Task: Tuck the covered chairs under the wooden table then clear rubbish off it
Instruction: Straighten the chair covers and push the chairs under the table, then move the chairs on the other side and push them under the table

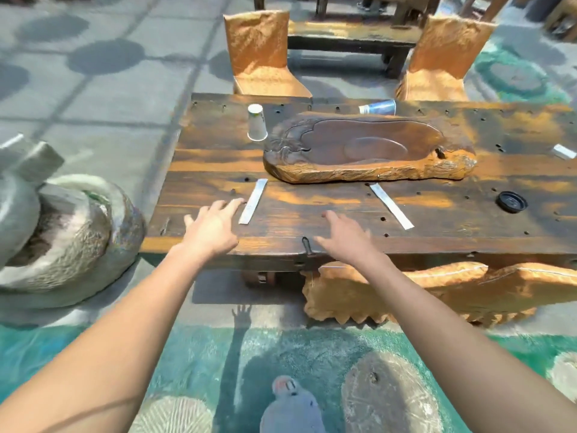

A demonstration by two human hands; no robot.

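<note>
The dark wooden table (312, 214) lies across the middle of the view. On it are an upturned white paper cup (257, 122), a tipped blue cup (378, 107), two white paper strips (253, 201) (392, 206), a black lid (512, 201) and a white scrap (564, 151). My left hand (210, 226) hovers open just left of the left strip. My right hand (343, 235) is open over the near table edge. Two orange covered chairs (259, 54) (443, 57) stand at the far side. A covered chair (452, 292) sits pushed in at the near side, under my right arm.
A carved wooden tray (368, 148) takes up the table's middle. A large grey shell-shaped sculpture (62, 232) stands on the ground to the left. A wooden bench (352, 35) is behind the far chairs. My shoe (292, 407) shows on the painted floor.
</note>
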